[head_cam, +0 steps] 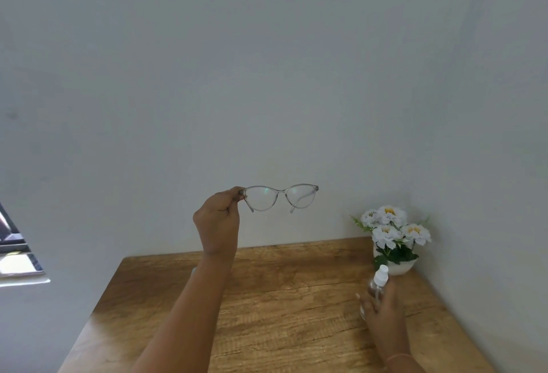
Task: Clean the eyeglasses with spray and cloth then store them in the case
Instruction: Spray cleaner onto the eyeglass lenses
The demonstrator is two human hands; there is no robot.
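Head view: left hand (pixel 218 219) is raised above the wooden table (pixel 267 313), pinching the clear-framed cat-eye eyeglasses (pixel 280 198) by one hinge corner against the pale wall. Right hand (pixel 382 310) wraps around a clear spray bottle with white nozzle (pixel 379 279) near the white potted flowers (pixel 393 233).

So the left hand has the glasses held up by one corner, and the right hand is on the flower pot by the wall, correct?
Not quite. In the head view the right hand is on the spray bottle, just in front of the flower pot, not on the pot. The left hand does have the glasses held up by one corner.
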